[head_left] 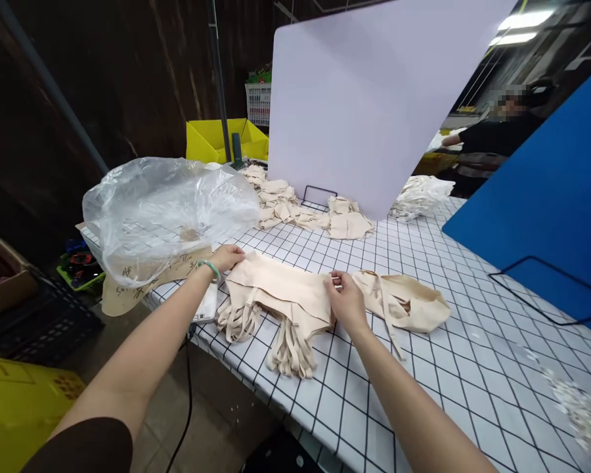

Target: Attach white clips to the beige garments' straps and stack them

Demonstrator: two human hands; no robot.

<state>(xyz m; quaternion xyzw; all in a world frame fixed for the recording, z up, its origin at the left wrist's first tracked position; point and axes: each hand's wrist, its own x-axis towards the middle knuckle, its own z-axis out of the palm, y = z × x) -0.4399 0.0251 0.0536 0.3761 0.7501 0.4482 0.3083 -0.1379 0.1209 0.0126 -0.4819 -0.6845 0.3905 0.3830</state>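
Observation:
A stack of beige strapped garments [285, 284] lies flat on the table in front of me, its looped straps hanging toward the near edge. My left hand [228, 257], with a green bangle at the wrist, is closed on the stack's far left corner. At the opposite end, my right hand [347, 301] pinches the right edge between thumb and fingers. Just right of that hand rests another beige garment [408, 302], loosely folded with a strap trailing off it.
The table wears a white grid-patterned cloth [364, 401]. A clear plastic bag [172, 203] covers part of a marked brown paper pattern [121, 299] at left. Behind stand a lilac panel [354, 105], beige fabric piles [280, 203] and a blue panel [546, 203]. A person [492, 141] works beyond.

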